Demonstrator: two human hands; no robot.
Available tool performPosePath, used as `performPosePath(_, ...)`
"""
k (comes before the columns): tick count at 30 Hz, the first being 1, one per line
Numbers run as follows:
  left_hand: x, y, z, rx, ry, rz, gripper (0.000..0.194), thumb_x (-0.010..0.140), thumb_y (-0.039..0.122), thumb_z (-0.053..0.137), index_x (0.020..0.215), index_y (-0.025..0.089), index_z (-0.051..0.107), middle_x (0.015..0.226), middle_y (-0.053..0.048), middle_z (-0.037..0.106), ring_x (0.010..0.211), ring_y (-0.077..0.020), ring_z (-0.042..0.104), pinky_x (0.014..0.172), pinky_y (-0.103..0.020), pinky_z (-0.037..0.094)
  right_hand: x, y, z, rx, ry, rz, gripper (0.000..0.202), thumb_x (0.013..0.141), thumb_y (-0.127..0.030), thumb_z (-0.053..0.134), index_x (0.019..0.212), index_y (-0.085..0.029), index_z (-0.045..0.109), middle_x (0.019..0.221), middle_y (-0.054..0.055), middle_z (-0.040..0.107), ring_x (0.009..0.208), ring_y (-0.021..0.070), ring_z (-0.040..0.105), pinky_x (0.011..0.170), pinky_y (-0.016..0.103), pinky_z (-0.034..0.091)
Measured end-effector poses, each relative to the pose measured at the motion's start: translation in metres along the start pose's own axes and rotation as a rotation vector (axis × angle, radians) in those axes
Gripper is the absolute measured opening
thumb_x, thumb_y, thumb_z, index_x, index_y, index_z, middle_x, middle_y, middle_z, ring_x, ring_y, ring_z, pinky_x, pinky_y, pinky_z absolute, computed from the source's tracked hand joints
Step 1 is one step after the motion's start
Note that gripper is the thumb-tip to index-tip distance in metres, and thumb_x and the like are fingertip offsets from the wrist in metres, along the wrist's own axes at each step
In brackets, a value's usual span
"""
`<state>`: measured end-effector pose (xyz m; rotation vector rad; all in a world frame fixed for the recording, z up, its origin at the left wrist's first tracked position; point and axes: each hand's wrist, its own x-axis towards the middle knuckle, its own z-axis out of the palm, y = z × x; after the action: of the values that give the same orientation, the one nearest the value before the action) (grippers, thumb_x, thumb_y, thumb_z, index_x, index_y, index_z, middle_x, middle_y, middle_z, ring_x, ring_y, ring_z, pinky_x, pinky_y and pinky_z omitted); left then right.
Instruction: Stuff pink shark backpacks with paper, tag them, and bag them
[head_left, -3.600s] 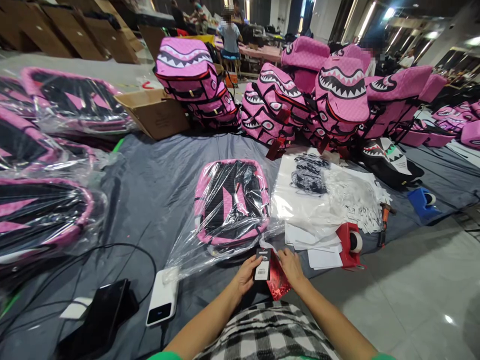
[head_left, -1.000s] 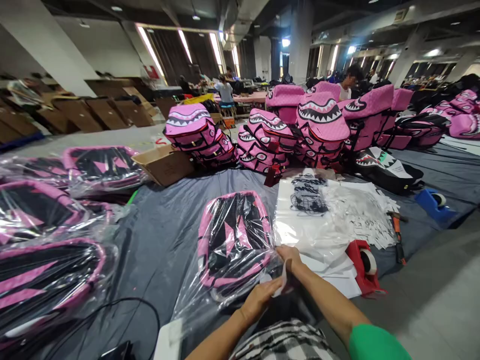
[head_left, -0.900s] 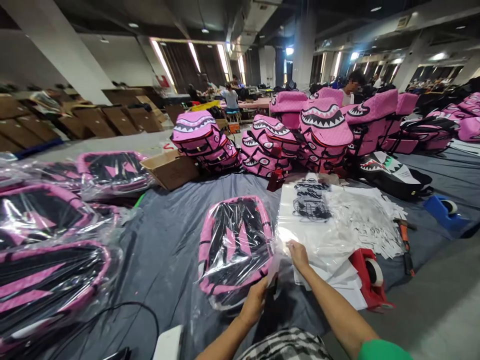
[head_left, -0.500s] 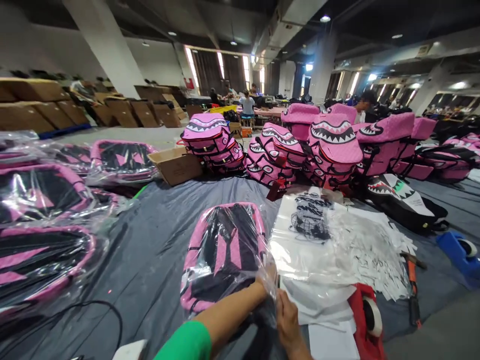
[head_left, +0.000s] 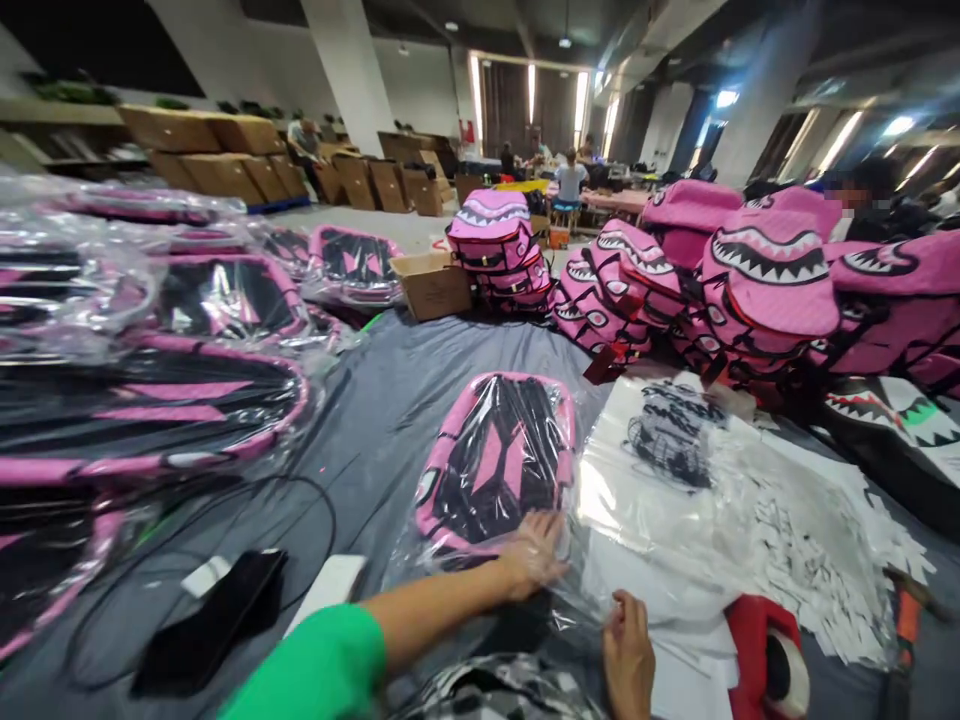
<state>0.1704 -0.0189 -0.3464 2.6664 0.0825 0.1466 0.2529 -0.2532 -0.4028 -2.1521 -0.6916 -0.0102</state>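
Backpack, pink-edged and black, lying flat in clear plastic on the bench, and it's ahead of both hands, over to their left. Look at the long axis: it runs away from the person, the far end leaning a little to the right, the near end closest to the body. Left hand is clearly the nearer one, right at the backpack's near right corner, fingers spread and fairly flat against the plastic, gripping nothing that I can make out. Right hand sits farther out, nearer the body and to the right of the backpack, fingers partly curled, beside the loose plastic and the white sheets. Is it pinching an edge? Can't tell from this view.

Now the tricky bits. Clear film blurs over the left hand, so whether those fingers are on top of it or under it is hard to say. The bag's mouth is lost too, somewhere among the folds off the near right corner. Glare streaks the backpack's middle, and its underside is out of sight. Right of the backpack there's a stack of printed clear bags, with a red tape dispenser nearer the body, and farther right a hammer, blurred, its lower end running out of the picture.
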Motion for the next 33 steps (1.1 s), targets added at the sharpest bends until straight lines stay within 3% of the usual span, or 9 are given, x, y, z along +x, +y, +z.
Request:
performPosePath(3,-0.091,0.005,-0.003,0.029,-0.064,0.146,0.041,0.095,0.034,0.056,0.136,0.028,0.056,0.137,-0.007,0.063,0.128,-0.0223,0.054,0.111,-0.036,0.041,-0.007,0.01,-0.008,0.06,-0.04,0.141,0.03,0.089,-0.052,0.041,0.092,-0.026,0.056,0.086,0.009,0.069,0.071,0.0266,0.07,0.062,0.035,0.055)
performPosePath(5,-0.14,0.0,-0.009,0.17,0.105,0.091,0.046,0.095,0.021,0.05,0.139,0.032,0.054,0.136,-0.006,0.063,0.131,-0.022,0.051,0.115,-0.038,0.035,-0.021,0.009,-0.005,0.16,-0.086,0.27,0.037,0.086,-0.063,0.043,0.088,-0.027,0.052,0.073,0.004,0.065,0.06,0.0243,0.067,0.058,0.034,0.055)
performPosePath(8,-0.185,-0.022,-0.02,0.299,0.476,-0.407,0.049,0.089,0.019,0.052,0.138,0.025,0.055,0.138,-0.013,0.058,0.135,-0.03,0.046,0.115,-0.049,0.031,-0.042,-0.004,0.002,0.266,-0.147,0.349,0.041,0.084,-0.068,0.044,0.087,-0.027,0.049,0.063,-0.001,0.061,0.049,0.0207,0.062,0.05,0.031,0.052)
performPosePath(10,-0.201,-0.04,-0.027,0.185,0.66,-0.763,0.036,0.086,0.026,0.052,0.119,0.02,0.063,0.123,-0.015,0.063,0.121,-0.0316,0.054,0.105,-0.049,0.04,-0.049,-0.013,0.001,0.261,-0.167,0.326,0.039,0.085,-0.066,0.044,0.086,-0.027,0.048,0.061,-0.002,0.059,0.047,0.0196,0.06,0.048,0.029,0.05)
performPosePath(14,-0.234,-0.062,-0.039,0.004,0.843,-1.062,0.018,0.083,0.037,0.041,0.078,0.023,0.051,0.079,-0.006,0.055,0.079,-0.0255,0.056,0.077,-0.04,0.049,-0.047,-0.017,-0.019,0.042,-0.09,0.246,0.034,0.086,-0.061,0.041,0.082,-0.027,0.045,0.06,-0.002,0.057,0.047,0.0197,0.059,0.049,0.029,0.047)
performPosePath(20,-0.281,-0.043,-0.036,-0.09,0.841,-1.053,0.031,0.079,0.052,0.045,0.062,0.026,0.04,0.066,0.0,0.044,0.061,-0.0191,0.044,0.065,-0.033,0.041,-0.061,-0.015,-0.041,-0.276,-0.029,0.143,0.026,0.087,-0.047,0.036,0.084,-0.026,0.049,0.065,0.002,0.061,0.054,0.0215,0.059,0.053,0.03,0.04)
performPosePath(26,-0.303,-0.026,-0.023,-0.18,0.794,-0.944,0.048,0.082,0.056,0.048,0.052,0.025,0.026,0.055,0.005,0.029,0.051,-0.0137,0.031,0.055,-0.029,0.029,-0.095,-0.022,-0.049,-0.223,-0.058,0.124,0.019,0.086,-0.04,0.039,0.079,-0.025,0.049,0.07,0.003,0.062,0.06,0.0195,0.058,0.061,0.029,0.043)
performPosePath(30,-0.337,-0.028,-0.005,-0.184,0.721,-0.963,0.044,0.077,0.058,0.049,0.052,0.025,0.033,0.054,0.004,0.035,0.05,-0.0145,0.036,0.054,-0.029,0.033,-0.112,-0.024,-0.056,-0.214,-0.052,0.208,0.018,0.085,-0.039,0.04,0.079,-0.025,0.05,0.062,-0.001,0.058,0.054,0.0176,0.055,0.059,0.028,0.043)
performPosePath(33,-0.368,-0.035,-0.002,-0.274,0.595,-1.055,0.034,0.067,0.06,0.051,0.062,0.026,0.047,0.06,0.002,0.053,0.056,-0.0192,0.051,0.06,-0.032,0.043,-0.119,-0.024,-0.067,-0.19,-0.04,0.281,0.016,0.081,-0.04,0.043,0.078,-0.026,0.05,0.062,-0.001,0.061,0.053,0.0183,0.058,0.059,0.028,0.044)
